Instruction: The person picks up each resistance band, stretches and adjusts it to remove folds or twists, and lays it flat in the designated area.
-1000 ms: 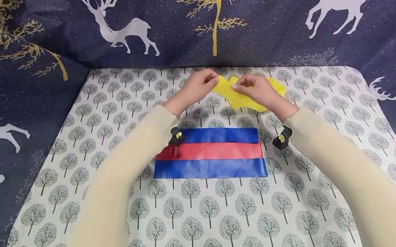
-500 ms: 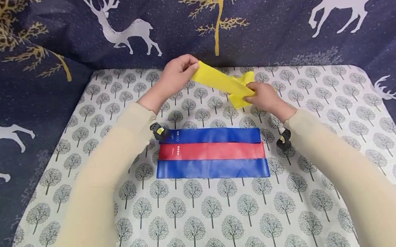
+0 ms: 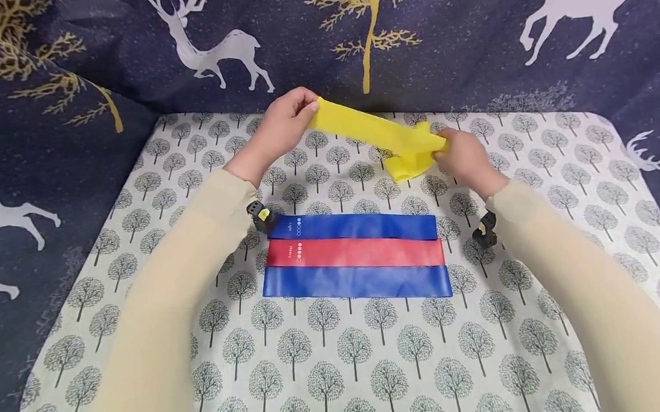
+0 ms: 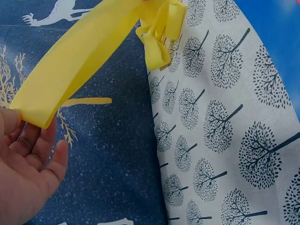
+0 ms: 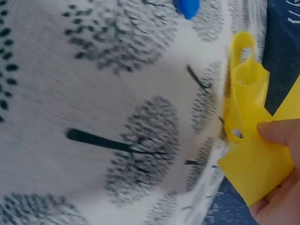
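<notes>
A yellow resistance band stretches slantwise between both hands over the far part of the table. My left hand pinches its upper left end between thumb and fingers. Lower down, my right hand pinches the band at the right. A loose, crumpled part of it hangs beside the right fingers, looped over itself in the right wrist view. Closer to me lie flat bands side by side: a blue band marked "Light", a red band marked "Heavy", and another blue band.
The table has a white cloth printed with trees. Behind it hangs a dark blue curtain with deer and yellow trees. A small black camera is strapped to the left wrist, another camera to the right.
My left hand has moved left and up, drawing the yellow band out longer. My right hand dipped, then shifted right. The flat bands have stayed in place.
</notes>
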### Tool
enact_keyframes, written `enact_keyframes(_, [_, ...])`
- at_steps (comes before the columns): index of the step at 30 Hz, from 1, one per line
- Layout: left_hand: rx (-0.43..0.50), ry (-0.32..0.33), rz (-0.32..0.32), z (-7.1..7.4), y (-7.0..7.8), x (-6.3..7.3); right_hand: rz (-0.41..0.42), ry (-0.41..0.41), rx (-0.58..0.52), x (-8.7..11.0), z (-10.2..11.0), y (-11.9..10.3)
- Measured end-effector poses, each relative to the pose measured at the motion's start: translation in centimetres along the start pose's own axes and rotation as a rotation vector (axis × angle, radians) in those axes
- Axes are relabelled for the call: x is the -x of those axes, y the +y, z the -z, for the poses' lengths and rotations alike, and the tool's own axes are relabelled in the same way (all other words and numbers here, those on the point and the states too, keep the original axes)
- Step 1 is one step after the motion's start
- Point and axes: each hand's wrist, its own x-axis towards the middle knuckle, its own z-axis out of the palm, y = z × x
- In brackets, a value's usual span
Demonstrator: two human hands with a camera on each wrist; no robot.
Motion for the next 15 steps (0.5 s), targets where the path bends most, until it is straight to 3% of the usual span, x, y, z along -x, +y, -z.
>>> enact_keyframes(5, [0.036, 0.022, 0.046, 0.0, -0.1, -0.2, -0.035, 0.065, 0.038, 0.2, 1.5, -0.3])
enact_keyframes(10, [0.106, 0.046, 0.126, -0.1, -1.1, -0.4, -0.077, 0.054, 0.020, 0.6, 2.2, 0.0])
enact_keyframes(15, [0.202, 0.078, 0.240, 0.1, -2.6, -1.0, -0.029, 0.049, -0.010, 0.9, 2.5, 1.0])
